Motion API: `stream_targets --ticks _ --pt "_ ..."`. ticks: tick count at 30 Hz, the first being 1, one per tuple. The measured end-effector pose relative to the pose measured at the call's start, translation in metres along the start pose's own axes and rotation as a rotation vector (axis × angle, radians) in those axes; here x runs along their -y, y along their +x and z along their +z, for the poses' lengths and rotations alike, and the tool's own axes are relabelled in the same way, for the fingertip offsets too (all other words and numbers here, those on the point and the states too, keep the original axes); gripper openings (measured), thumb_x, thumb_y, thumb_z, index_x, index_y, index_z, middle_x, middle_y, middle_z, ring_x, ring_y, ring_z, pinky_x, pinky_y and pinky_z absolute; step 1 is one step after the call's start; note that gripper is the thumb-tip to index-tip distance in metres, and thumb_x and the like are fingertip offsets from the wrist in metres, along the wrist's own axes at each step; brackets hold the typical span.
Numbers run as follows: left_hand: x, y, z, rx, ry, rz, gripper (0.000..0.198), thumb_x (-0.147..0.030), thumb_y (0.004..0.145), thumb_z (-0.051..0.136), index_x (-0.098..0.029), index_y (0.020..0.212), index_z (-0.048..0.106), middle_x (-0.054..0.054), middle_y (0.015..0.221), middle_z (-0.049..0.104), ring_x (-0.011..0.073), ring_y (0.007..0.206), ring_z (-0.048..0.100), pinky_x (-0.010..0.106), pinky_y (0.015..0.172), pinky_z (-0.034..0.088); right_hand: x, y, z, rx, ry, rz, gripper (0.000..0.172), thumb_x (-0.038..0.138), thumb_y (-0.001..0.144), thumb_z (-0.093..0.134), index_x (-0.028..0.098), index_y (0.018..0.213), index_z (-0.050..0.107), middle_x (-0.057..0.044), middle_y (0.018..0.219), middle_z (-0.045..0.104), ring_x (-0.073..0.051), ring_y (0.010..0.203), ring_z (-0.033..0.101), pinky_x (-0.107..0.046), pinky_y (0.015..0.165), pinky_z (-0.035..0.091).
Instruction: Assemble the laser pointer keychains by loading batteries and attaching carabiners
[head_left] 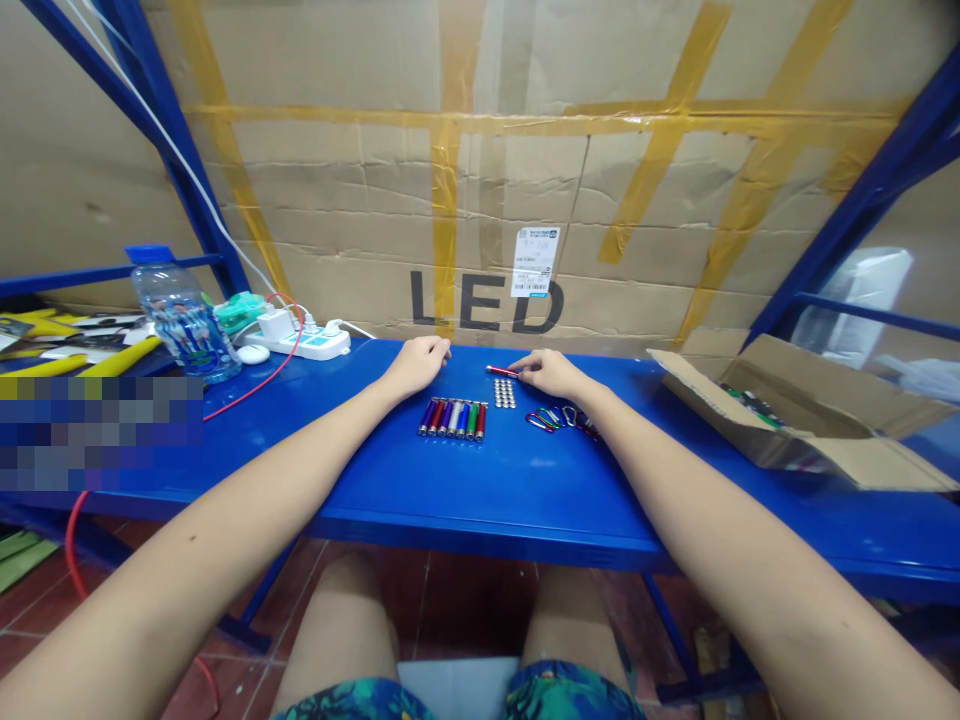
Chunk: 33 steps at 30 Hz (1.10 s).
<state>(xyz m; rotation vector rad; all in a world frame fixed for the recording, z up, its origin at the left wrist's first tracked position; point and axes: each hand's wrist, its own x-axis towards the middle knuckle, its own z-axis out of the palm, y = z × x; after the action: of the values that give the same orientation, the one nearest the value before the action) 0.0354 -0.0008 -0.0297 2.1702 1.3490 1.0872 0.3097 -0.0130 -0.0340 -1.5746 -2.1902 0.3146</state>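
My right hand [553, 374] pinches one end of a slim red metal tube that looks like a mini flashlight [501, 372], at the back of the blue table. Just in front of it lie rows of small silver button cells [505, 393]. Coloured carabiner clips [541, 421] are on the table near my right wrist, some hidden behind the forearm. My left hand [418, 367] rests on the tabletop, fingers curled closed; their inside is hidden. Nearer to me than that hand, several mini flashlights [452, 420] in purple, red, blue, silver and green stand side by side in a neat row.
An open cardboard box [795, 440] with small items inside sits at the right. On the left are a water bottle [180, 320], a white power strip [319, 342], a red cable [259, 385] and yellow-handled tools [124, 357]. A large cardboard sheet [360, 220] closes off the back.
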Motion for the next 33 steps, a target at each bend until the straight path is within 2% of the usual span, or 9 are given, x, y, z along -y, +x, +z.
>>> stream_targets --ticks 7,19,28,33 --pt "0.0 0.0 0.0 -0.001 0.013 0.008 0.035 -0.036 0.094 0.042 -0.017 0.078 0.066 0.006 0.077 0.07 0.0196 0.076 0.066 0.03 0.074 0.048 0.001 0.001 0.004 -0.019 0.002 0.032 0.031 0.02 0.087 0.058 0.02 0.11 0.078 -0.003 0.078 0.072 -0.014 0.067 0.059 -0.024 0.063 0.044" --pt "0.001 0.0 0.0 0.005 0.027 0.024 0.033 -0.034 0.094 0.042 -0.018 0.076 0.065 0.005 0.077 0.07 0.0194 0.076 0.065 0.031 0.074 0.046 0.004 0.001 0.005 -0.046 0.012 -0.003 0.029 0.017 0.089 0.057 0.02 0.107 0.08 -0.006 0.106 0.077 -0.019 0.091 0.068 -0.025 0.079 0.049" --pt "-0.001 0.0 -0.001 0.008 0.031 0.012 0.033 -0.034 0.093 0.042 -0.018 0.076 0.065 0.005 0.077 0.07 0.0194 0.075 0.065 0.031 0.074 0.047 0.007 -0.001 0.004 -0.028 -0.002 -0.011 0.029 0.016 0.09 0.056 0.019 0.108 0.079 -0.006 0.109 0.076 -0.019 0.095 0.068 -0.026 0.091 0.049" --pt "-0.001 0.0 -0.001 0.011 0.028 0.012 0.033 -0.035 0.093 0.042 -0.018 0.076 0.064 0.005 0.077 0.07 0.0195 0.075 0.065 0.031 0.074 0.047 0.01 -0.002 0.003 -0.014 -0.005 -0.005 0.029 0.017 0.09 0.056 0.018 0.108 0.079 -0.007 0.108 0.076 -0.019 0.095 0.068 -0.027 0.091 0.049"
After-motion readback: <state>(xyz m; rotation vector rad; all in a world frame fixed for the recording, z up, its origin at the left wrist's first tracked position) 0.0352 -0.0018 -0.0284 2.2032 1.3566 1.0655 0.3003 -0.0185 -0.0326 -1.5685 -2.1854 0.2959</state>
